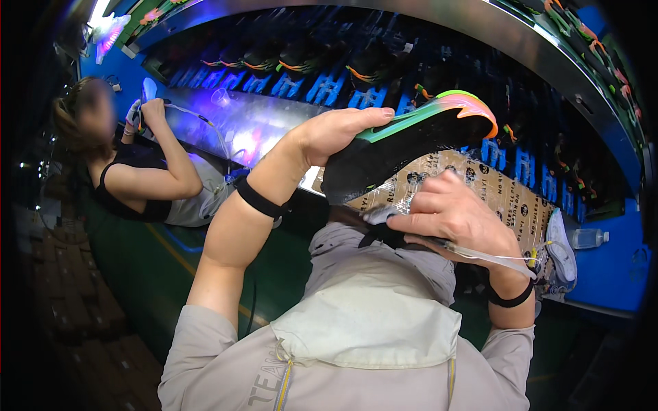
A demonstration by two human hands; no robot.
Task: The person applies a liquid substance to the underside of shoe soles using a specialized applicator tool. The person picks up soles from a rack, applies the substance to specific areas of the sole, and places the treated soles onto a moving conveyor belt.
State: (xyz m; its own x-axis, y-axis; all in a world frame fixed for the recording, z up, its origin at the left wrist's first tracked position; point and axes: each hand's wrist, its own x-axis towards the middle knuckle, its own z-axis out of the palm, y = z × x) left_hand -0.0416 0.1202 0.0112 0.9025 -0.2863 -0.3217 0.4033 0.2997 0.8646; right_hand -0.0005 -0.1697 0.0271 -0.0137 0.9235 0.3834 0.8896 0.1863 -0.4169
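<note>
My left hand [343, 133] holds up a shoe part, tilted, with its thumb along the edge. It has a black body [380, 164] and a glossy green, orange and pink piece [445, 106] curving round its far end. Just below and to the right, my right hand [452, 216] is closed round a slim hand tool with a pale, brush-like tip [378, 215]. A clear hose [490, 259] runs from this tool along my wrist. The tool's tip is apart from the black body. My fingers hide much of the tool.
Printed cardboard [524, 205] covers the bench before me. A white shoe [561, 246] and a clear bottle [589, 238] stand at the right. Beyond runs a line of blue holders [325, 89] with shoe parts. A co-worker [147, 171] at the left holds a blue shoe-shaped piece [149, 90].
</note>
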